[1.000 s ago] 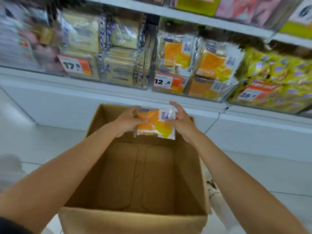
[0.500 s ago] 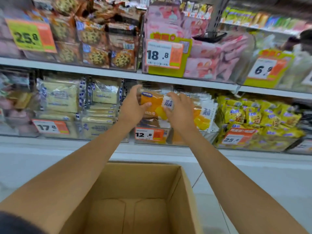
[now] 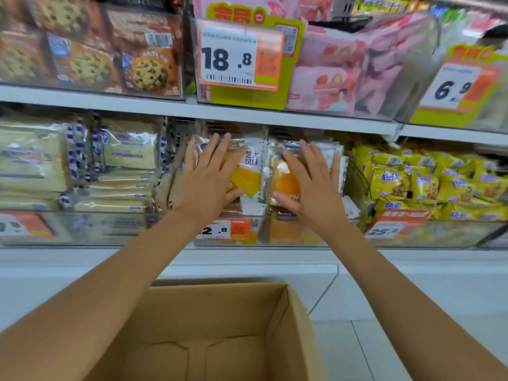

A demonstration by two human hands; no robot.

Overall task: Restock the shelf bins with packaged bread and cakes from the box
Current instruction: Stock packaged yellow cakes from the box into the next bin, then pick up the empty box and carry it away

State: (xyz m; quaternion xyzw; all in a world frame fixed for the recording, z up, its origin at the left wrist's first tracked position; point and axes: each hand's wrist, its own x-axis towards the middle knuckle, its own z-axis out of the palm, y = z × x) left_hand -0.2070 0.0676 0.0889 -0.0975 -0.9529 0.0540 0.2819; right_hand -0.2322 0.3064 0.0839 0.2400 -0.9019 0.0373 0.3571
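Both hands lie flat with straight fingers, holding nothing: the left hand point(image 3: 209, 177) presses the left orange cake packet point(image 3: 248, 171), the right hand point(image 3: 316, 182) the right orange cake packet point(image 3: 284, 177), both upright at the front of the far middle bin point(image 3: 288, 232). The slick wrappers stand above the bin's low clear wall — if the palms lift unevenly, a packet could tip forward and drop toward the near box point(image 3: 220, 295). Counted: two hands, two front packets, more behind too blurred to count, one box — no packets in its visible part.
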